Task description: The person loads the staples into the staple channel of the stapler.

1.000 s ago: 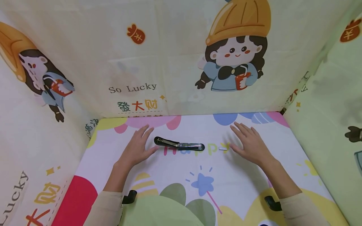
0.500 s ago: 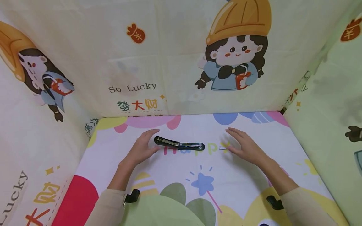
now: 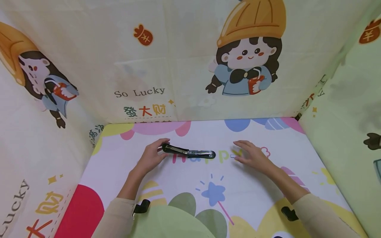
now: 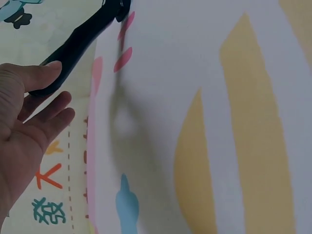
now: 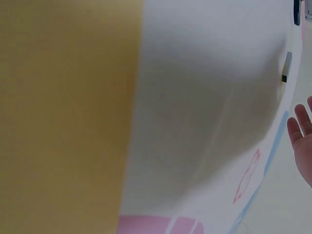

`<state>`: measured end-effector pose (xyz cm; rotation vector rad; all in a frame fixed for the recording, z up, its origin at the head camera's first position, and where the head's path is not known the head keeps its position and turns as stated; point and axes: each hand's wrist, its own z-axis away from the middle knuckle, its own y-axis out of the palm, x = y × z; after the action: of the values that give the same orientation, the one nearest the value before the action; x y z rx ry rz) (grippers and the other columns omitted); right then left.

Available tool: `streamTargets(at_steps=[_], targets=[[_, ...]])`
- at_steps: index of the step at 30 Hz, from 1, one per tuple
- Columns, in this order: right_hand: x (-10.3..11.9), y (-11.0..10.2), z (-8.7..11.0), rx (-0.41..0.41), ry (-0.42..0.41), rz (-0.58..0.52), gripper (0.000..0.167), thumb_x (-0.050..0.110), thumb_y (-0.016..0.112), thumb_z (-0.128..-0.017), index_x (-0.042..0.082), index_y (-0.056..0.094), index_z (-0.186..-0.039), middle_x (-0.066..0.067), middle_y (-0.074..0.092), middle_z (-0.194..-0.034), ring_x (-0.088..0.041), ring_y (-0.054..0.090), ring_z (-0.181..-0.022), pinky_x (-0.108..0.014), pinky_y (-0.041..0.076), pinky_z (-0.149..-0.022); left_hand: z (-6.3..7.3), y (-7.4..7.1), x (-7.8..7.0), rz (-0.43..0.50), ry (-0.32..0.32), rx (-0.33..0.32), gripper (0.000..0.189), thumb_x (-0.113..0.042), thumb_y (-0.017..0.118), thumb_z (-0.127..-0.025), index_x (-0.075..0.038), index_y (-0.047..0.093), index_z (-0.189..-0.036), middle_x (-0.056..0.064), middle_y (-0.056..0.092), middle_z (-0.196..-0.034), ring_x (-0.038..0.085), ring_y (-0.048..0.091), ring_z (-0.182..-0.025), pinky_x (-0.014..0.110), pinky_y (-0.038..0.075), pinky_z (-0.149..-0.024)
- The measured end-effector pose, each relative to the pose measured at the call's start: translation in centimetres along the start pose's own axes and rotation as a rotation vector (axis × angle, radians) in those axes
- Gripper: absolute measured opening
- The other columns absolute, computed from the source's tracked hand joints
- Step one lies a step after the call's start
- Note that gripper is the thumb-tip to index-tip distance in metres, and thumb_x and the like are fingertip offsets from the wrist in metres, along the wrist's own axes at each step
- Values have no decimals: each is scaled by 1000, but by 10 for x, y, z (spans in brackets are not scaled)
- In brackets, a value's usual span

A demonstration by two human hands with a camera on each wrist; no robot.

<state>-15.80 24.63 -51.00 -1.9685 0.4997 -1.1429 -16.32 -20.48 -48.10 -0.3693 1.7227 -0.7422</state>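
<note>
A black stapler (image 3: pixel 200 154) lies opened out on the printed table cover, its metal channel facing up. My left hand (image 3: pixel 150 158) is at its left end, fingers on the far side and thumb on the near side. In the left wrist view, the thumb lies over the end of the stapler (image 4: pixel 73 51) and the index finger passes behind it, pinching it. My right hand (image 3: pixel 254 158) hovers with relaxed fingers beside a small silvery strip (image 3: pixel 232 156), perhaps staples. The right wrist view shows this strip (image 5: pixel 287 63) apart from the fingertips.
Cloth walls with cartoon prints enclose the table; the back wall (image 3: pixel 190 82) rises at the table's far edge. The table cover (image 3: pixel 253 198) carries coloured drawings. Black camera mounts (image 3: pixel 142 207) stick out at the cuffs.
My left hand has moved right and taken hold of the stapler's left end. The right hand has drifted left, its fingers closer to the small strip. Stapler and strip stay put.
</note>
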Motion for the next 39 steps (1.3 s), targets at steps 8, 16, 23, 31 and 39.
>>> streamTargets(at_steps=[8,16,23,31,39], targets=[[0,11,3,-20,30,-26,56,15,87,-83,1,66,-134,-13,67,-130,-32,66,-117,-45,53,-97,2,3,2,187,-95,-14,54,10,74,-88,-2,60,-139,17,69,-130,35,65,-124,38,57,-97],[-6,19,2,-23,57,-75,52,11,86,-83,0,68,-130,-13,71,-119,-27,70,-96,-43,59,-85,2,2,4,324,-154,-20,50,8,74,-89,-1,62,-136,17,65,-135,38,65,-123,26,60,-90],[-7,25,2,-42,89,-85,48,10,88,-81,1,71,-125,-11,72,-111,-22,68,-91,-30,59,-81,0,2,6,397,-155,-18,48,9,74,-89,-1,64,-135,21,61,-139,39,63,-125,21,58,-91],[-6,30,1,-43,144,-41,29,12,87,-82,6,75,-108,-3,68,-97,-14,61,-83,-24,54,-74,-3,2,7,382,-156,-11,47,9,74,-89,-2,65,-134,20,62,-138,39,64,-125,22,58,-91],[-5,29,-2,9,169,-36,20,10,84,-86,9,74,-104,-2,65,-96,-15,61,-86,-26,54,-76,-3,1,11,366,-150,12,48,9,73,-89,1,63,-136,22,61,-138,41,64,-125,27,59,-93]])
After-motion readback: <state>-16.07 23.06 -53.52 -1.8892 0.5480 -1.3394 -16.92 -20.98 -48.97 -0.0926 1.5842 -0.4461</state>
